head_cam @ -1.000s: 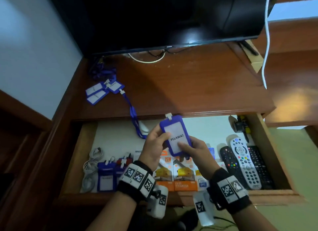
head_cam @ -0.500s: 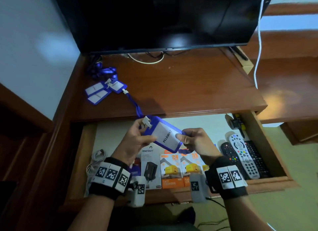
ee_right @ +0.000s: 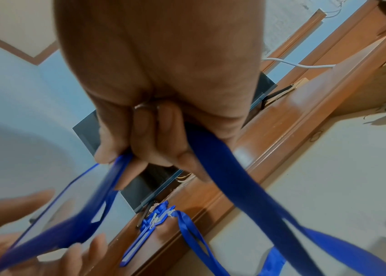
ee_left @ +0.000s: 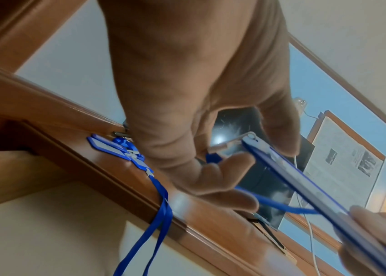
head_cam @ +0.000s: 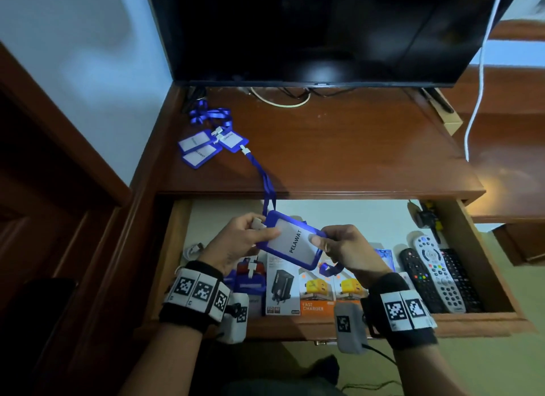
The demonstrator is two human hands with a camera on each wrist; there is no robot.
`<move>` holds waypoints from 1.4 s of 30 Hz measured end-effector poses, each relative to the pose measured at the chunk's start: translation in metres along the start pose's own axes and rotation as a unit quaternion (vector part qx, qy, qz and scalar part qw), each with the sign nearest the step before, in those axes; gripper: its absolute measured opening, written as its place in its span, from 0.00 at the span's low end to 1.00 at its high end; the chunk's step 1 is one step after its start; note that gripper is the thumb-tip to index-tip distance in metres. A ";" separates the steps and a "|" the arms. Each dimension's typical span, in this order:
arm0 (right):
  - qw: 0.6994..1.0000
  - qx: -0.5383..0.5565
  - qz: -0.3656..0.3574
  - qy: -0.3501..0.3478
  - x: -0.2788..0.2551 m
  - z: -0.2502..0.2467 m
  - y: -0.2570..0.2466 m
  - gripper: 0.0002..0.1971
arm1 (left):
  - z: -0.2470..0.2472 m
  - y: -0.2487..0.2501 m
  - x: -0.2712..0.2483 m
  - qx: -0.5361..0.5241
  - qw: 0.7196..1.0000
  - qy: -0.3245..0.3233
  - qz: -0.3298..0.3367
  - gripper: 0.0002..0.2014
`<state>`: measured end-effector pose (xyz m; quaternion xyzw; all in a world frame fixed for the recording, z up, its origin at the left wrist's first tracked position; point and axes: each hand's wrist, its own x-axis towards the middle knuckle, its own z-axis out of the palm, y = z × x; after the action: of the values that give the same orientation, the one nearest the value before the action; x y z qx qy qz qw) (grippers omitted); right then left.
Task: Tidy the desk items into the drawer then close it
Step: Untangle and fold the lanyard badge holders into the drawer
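A blue badge holder labelled PELAWAT hangs tilted above the open drawer, held by both hands. My left hand pinches its clip end between thumb and fingers. My right hand pinches the opposite edge, with the blue lanyard running through its curled fingers. Another lanyard trails from the desk edge down behind the holder. Several more blue badge holders lie at the back left of the desktop.
The drawer holds charger boxes, badge holders, a white cable at left and remotes at right. A dark monitor stands at the desk's back, and a white cord hangs at right.
The badge holder has turned from upright to tilted flat and sits lower over the drawer. My left hand shifted to its clip end; my right hand holds the other end.
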<state>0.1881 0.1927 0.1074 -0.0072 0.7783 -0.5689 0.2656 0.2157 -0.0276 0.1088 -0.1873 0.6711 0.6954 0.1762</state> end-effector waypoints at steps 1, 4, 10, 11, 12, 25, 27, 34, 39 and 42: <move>1.000 -0.007 0.004 0.001 0.000 0.001 0.000 0.19 | 0.000 0.000 0.000 0.007 1.000 0.021 0.008 0.16; 1.000 -0.013 0.007 0.008 -0.001 0.002 -0.004 0.14 | 0.000 -0.002 -0.001 0.047 0.995 0.075 0.038 0.14; 1.000 0.010 -0.019 0.023 -0.003 0.002 -0.011 0.14 | 0.006 0.001 -0.005 0.096 0.995 0.022 0.028 0.13; 0.999 0.021 -0.022 0.025 -0.002 0.001 -0.011 0.14 | 0.007 0.002 -0.006 0.106 0.994 -0.004 0.019 0.10; 0.999 0.032 -0.024 0.027 -0.002 -0.001 -0.010 0.15 | 0.008 0.002 -0.008 0.114 0.993 -0.032 0.010 0.08; 0.979 0.193 -0.032 0.052 -0.004 0.007 0.029 0.18 | 0.018 -0.008 -0.002 0.016 0.996 0.064 0.054 0.09; 0.984 0.168 -0.019 0.047 -0.004 0.014 0.037 0.13 | 0.024 -0.010 -0.001 -0.023 0.994 0.094 0.058 0.08; 0.994 0.077 -0.003 -0.070 -0.012 0.044 0.020 0.18 | 0.030 -0.023 -0.002 -0.011 0.989 0.143 0.046 0.07; 0.991 0.056 -0.061 -0.106 -0.014 0.045 -0.013 0.13 | 0.030 -0.035 -0.004 0.094 0.987 0.125 0.034 0.06; 0.990 0.108 -0.057 -0.068 -0.006 0.038 -0.027 0.12 | 0.031 -0.040 -0.006 0.178 0.980 0.087 0.021 0.05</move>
<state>0.2012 0.1513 0.1256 -0.0614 0.6909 -0.6618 0.2846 0.2403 0.0052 0.0783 -0.1986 0.8004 0.5497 0.1334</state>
